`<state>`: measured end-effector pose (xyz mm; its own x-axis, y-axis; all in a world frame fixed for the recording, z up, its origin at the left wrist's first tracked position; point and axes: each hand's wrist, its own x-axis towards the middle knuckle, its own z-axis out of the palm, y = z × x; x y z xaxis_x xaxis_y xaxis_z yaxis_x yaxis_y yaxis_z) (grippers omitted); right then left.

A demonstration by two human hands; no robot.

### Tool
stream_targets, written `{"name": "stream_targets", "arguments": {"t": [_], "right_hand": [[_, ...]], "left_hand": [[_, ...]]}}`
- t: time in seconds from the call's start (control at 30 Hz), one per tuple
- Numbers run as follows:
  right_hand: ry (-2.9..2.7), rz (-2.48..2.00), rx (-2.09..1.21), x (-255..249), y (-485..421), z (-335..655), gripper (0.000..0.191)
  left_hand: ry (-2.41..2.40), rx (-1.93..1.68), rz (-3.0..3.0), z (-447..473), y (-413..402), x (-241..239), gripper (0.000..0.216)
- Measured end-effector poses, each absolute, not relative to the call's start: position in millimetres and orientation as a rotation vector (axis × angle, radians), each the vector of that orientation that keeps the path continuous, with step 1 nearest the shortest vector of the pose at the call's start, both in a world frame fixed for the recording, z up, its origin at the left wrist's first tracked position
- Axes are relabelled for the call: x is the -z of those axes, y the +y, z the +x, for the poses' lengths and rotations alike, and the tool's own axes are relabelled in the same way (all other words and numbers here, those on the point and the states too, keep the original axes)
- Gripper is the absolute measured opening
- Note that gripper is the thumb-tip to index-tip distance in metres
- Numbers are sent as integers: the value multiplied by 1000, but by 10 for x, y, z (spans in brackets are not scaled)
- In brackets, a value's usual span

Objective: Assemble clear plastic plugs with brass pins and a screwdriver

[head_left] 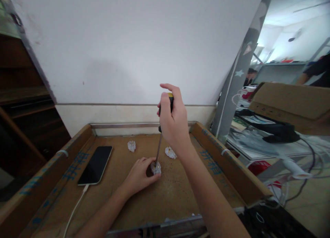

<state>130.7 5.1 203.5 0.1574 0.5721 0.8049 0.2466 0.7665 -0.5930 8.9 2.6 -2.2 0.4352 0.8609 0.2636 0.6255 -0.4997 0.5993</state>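
Note:
My right hand (pixel 174 116) is closed around the dark, yellow-topped handle of a screwdriver (pixel 159 146), with the index finger lifted off it. The shaft points steeply down, and its tip meets a small clear plastic piece (pixel 156 168) with metal parts inside. That piece sits on the cardboard, gripped between the thumb and fingers of my left hand (pixel 143 172). Two similar clear pieces lie farther back: one clear plastic piece (pixel 131 146) to the left and another clear plastic piece (pixel 170 152) to the right, near my right forearm. The exact kind of these pieces cannot be made out.
A phone (pixel 95 165) with a white cable (pixel 74 208) lies at left on the cardboard-lined surface (pixel 113 196). Raised cardboard edges (pixel 227 162) border the sides, and a white wall (pixel 144 52) stands behind. A cluttered table (pixel 247 150) with a cardboard box (pixel 288 100) is at right; people are beyond.

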Motion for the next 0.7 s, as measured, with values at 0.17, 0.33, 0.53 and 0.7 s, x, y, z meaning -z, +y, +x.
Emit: {"name": "stream_targets", "arguments": {"t": [0.17, 0.33, 0.53, 0.7], "right_hand": [[-1667, -537, -501, -2102, 80, 1327, 15], [-1349, -713, -324, -2045, 156, 1324, 20], [-1470, -793, -29, -1956, 64, 1343, 19], [-1378, -652, -115, -1953, 98, 1302, 15]], "left_hand": [[1248, -768, 2280, 90, 10, -16, 48], [1245, -780, 2287, 94, 23, 9, 47], [1232, -810, 2352, 94, 7, 2, 47], [1634, -1148, 2375, -75, 238, -115, 38]]}}
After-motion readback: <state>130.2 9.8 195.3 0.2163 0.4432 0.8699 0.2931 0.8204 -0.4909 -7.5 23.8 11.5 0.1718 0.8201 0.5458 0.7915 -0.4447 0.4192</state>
